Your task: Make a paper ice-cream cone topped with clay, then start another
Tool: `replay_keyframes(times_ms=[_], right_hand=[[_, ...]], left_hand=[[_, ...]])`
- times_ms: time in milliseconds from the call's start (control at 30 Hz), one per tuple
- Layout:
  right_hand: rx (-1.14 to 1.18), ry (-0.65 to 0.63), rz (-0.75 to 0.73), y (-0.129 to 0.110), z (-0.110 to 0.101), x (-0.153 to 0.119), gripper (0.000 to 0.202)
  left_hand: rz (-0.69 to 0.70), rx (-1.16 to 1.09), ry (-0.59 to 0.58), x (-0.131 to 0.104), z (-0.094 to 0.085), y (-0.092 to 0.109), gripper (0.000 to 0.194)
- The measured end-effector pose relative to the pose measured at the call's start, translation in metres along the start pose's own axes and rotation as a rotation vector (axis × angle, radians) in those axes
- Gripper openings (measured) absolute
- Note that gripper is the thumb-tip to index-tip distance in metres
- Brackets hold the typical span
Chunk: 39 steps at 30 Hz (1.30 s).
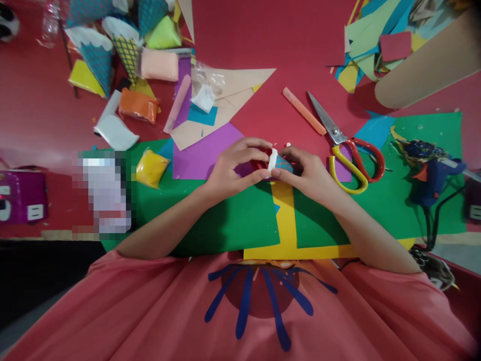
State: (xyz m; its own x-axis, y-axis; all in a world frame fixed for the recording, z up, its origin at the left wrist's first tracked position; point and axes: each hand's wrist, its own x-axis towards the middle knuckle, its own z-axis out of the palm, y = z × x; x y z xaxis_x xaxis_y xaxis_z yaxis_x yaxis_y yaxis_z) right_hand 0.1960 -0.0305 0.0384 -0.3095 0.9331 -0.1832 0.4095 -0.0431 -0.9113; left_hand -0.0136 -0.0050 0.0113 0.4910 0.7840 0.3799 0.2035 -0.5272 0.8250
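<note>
Blue cone [283, 163] is held in right hand [311, 169], white rim [272, 160] pinched in left hand [233, 168]: seemingly attached, shaping likely unfinished.

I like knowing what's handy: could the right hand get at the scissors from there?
Probably yes: the scissors lie uncovered close beside the right hand, though it is holding the small white-rimmed piece and might need to let go.

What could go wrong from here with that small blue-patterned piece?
The white rim of the small blue-patterned piece might dent, as the left grip presses there while the right grip pinches the blue part. The scissors lie close beside the right grip, so a sideways move could knock them.
</note>
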Motion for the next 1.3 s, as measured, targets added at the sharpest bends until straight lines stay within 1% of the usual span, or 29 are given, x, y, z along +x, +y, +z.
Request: replay_keyframes(times_ms=[133,267,433,533,733,867,1167,1300], right_hand=[[0.042,-0.025,-0.007,0.001,0.000,-0.001,0.051],[0.004,-0.006,0.019,0.001,0.001,-0.001,0.050],[-0.065,0.024,0.031,-0.003,0.003,-0.001,0.051],[-0.072,0.039,0.016,-0.003,0.004,-0.001,0.050],[-0.071,0.062,0.001,-0.002,0.005,-0.001,0.048],[-0.055,0.063,0.004,-0.002,0.006,-0.001,0.047],[-0.043,0.051,0.006,-0.003,0.005,-0.002,0.039],[-0.037,0.053,-0.005,-0.002,0.005,-0.002,0.033]], left_hand=[[0.027,0.042,0.014,-0.001,0.002,0.000,0.016],[0.031,0.052,-0.008,-0.003,0.001,0.001,0.018],[0.040,0.117,0.051,-0.005,0.002,0.000,0.020],[0.044,0.141,0.065,-0.005,0.004,0.000,0.020],[-0.045,0.090,0.086,-0.007,0.009,0.004,0.024],[-0.072,0.036,0.092,-0.008,0.010,0.004,0.023],[-0.064,0.008,0.106,-0.008,0.011,0.002,0.017],[-0.067,0.021,0.096,-0.008,0.010,0.001,0.019]])
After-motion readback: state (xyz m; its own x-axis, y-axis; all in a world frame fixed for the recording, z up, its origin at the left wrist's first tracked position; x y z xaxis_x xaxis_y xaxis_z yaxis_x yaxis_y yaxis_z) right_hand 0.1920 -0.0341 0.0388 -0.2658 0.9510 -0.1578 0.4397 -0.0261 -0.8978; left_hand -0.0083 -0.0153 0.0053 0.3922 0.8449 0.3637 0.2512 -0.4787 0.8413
